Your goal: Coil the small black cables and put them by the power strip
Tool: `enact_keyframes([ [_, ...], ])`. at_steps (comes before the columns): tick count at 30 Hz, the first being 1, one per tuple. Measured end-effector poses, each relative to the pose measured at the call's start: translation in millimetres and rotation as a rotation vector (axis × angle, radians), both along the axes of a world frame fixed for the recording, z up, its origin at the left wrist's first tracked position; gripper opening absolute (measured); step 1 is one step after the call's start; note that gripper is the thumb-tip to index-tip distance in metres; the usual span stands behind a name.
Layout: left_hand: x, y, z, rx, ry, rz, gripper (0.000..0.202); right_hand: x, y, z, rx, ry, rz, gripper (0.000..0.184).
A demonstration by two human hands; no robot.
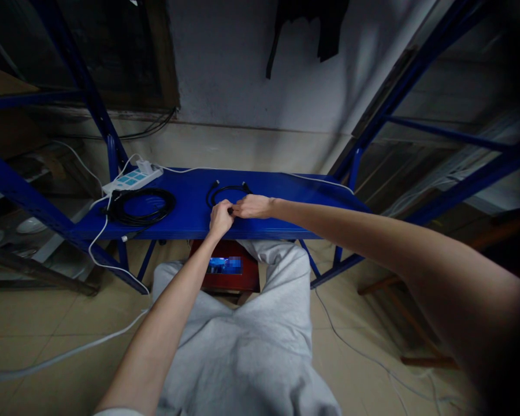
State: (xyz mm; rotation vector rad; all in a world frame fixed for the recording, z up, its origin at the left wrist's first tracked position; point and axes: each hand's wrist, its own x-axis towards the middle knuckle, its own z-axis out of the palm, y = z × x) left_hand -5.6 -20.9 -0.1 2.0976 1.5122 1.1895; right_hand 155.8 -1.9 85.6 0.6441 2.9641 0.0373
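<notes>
On the blue shelf (190, 214), left hand (221, 218) and right hand (253, 205) pinch a thin, short black cable (219, 190), looped in a small ring.

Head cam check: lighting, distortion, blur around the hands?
Head view: dim, uneven light, dark vignetting at the right edge; wide-angle bowing of the blue rack uprights; left hand, right hand and small cable loop on the blue shelf fairly sharp; near right forearm soft and shadowed; a pixelated patch sits below the shelf.
</notes>
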Motion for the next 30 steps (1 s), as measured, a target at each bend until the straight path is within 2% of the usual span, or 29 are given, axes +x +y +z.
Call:
enact_keyframes([
  [4, 0, -2, 1.5, -0.024, -0.009, 0.016, 0.004, -1, -9, 1.0, -0.015, 0.062, -0.099, 0.02],
  [7, 0, -3, 3.1, -0.036, -0.021, 0.014, 0.008, -1, -14, 0.7, -0.037, 0.132, -0.211, 0.017],
  [13, 1, -5, 5.3, -0.01, -0.016, -0.011, 0.004, 4, -8, -3.9, -0.114, 0.268, -0.338, 0.011],
  [15, 1, -5, 4.5, 0.001, -0.027, -0.017, 0.004, 8, -2, -4.9, -0.222, 0.326, -0.375, 0.011],
  [19, 2, -3, 1.2, 0.023, -0.054, -0.008, 0.009, 17, 7, -7.4, -0.531, 0.497, -0.479, 0.012],
  [21, 2, -3, 0.3, 0.033, -0.059, -0.007, 0.01, 18, 9, -14.2, -0.562, 0.681, -0.561, 0.015],
  [24, 3, -6, 1.5, 0.053, -0.056, -0.014, 0.011, 13, 9, -35.6, -0.493, 0.905, -0.691, 0.014],
  [27, 3, -10, 4.3, 0.052, -0.042, -0.014, 0.012, 6, 6, -61.5, -0.387, 0.955, -0.828, 0.014],
  [30, 2, -12, 6.8, 0.037, -0.021, -0.01, 0.011, 3, 3, -76.9, -0.303, 0.954, -0.854, 0.019],
])
